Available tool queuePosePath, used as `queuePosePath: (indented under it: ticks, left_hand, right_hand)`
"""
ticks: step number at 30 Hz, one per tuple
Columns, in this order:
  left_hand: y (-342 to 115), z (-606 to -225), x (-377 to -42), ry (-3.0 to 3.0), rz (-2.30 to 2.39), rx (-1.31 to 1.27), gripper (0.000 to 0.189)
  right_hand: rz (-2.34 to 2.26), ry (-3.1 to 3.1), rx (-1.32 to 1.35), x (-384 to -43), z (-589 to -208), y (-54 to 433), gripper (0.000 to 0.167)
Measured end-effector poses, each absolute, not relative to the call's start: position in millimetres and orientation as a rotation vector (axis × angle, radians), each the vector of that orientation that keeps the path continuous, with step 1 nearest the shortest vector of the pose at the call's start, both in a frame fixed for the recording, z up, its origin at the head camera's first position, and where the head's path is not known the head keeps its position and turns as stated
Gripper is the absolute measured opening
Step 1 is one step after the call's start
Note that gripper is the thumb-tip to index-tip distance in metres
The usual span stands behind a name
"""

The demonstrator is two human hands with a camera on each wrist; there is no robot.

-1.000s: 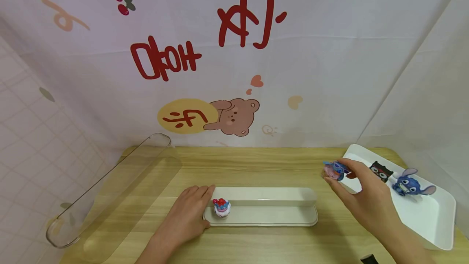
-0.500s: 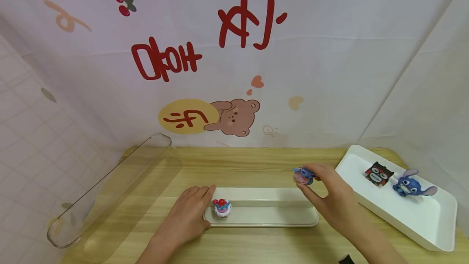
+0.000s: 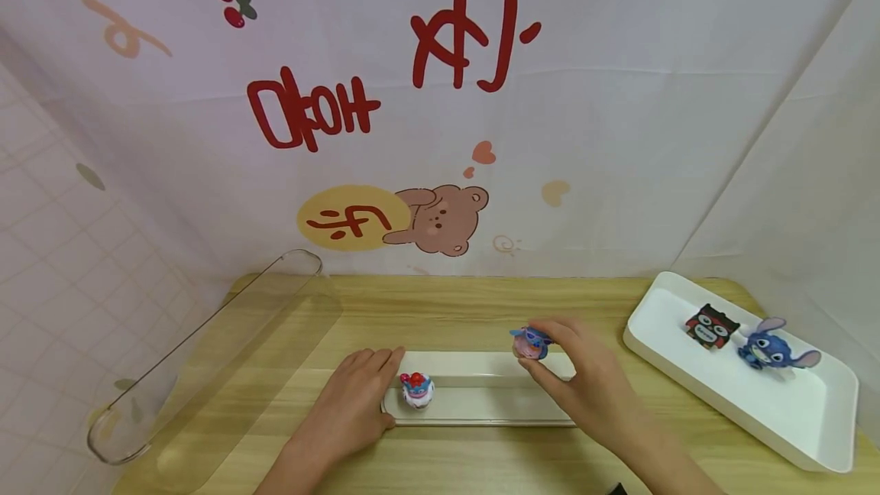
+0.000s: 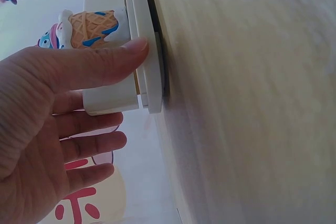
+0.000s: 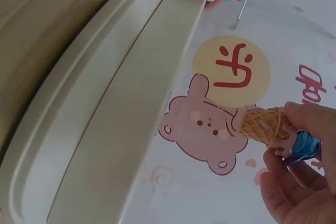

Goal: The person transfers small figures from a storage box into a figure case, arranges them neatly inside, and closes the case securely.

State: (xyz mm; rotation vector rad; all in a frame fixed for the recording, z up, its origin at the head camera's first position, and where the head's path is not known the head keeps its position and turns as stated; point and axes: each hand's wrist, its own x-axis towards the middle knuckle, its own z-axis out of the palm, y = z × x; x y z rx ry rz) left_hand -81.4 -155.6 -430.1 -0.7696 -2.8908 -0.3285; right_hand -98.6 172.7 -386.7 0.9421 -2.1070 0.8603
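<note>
My left hand [image 3: 360, 399] holds the left end of a long cream two-step display stand [image 3: 481, 405]; its thumb lies along the front edge and its fingers reach behind. On that end stands an ice-cream-cone figurine [image 3: 416, 390] with a blue face and red berries on top. Between thumb and fingertips, my right hand [image 3: 584, 373] pinches a second cone figurine [image 3: 531, 343], a blue character with sunglasses over pink ice cream. The right wrist view shows the waffle cone [image 5: 261, 127] of this held figurine pointing away from the palm, apart from the stand.
At right sits a white tray [image 3: 739, 403] with a red-and-black owl-like figure [image 3: 712, 326] and a blue long-eared figurine [image 3: 773, 347]. A clear plastic cover [image 3: 227, 357] lies slanted at left. Behind the wooden table [image 3: 426, 312] hangs a printed white cloth [image 3: 591, 136].
My right hand has carried the sunglasses cone figurine leftward from beside the white tray to over the stand's right part. The left hand stays at the stand's left end.
</note>
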Motion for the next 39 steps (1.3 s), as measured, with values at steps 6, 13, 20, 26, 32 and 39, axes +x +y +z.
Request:
queuePosePath:
  ticks: [6, 13, 20, 26, 32, 39]
  left_hand:
    - [-156.0, -429.2, -81.6, -2.905, -0.342, -0.769, 0.091]
    - [-157.5, -429.7, -81.8, -2.909, -0.349, -0.766, 0.091]
    - [-157.3, -429.0, -81.2, -2.899, -0.329, -0.778, 0.091]
    - [-156.7, -428.3, -81.1, -2.908, -0.326, -0.784, 0.091]
    - [-156.3, -428.2, -80.5, -2.910, -0.337, -0.779, 0.091]
    - [-155.5, -428.0, -80.9, -2.910, -0.334, -0.779, 0.092]
  right_hand:
    - [0.862, -2.217, 0.934, -93.9, -392.8, 162.3, 0.044]
    - [0.869, -2.250, 0.991, -92.6, -401.8, 148.2, 0.038]
    - [0.793, -2.240, 1.018, -91.6, -410.5, 137.0, 0.055]
    - [0.769, -2.240, 1.051, -90.7, -419.8, 128.4, 0.054]
    - [0.776, -2.260, 1.074, -90.5, -425.3, 123.5, 0.053]
    - [0.746, -2.316, 1.072, -91.2, -431.5, 120.2, 0.051]
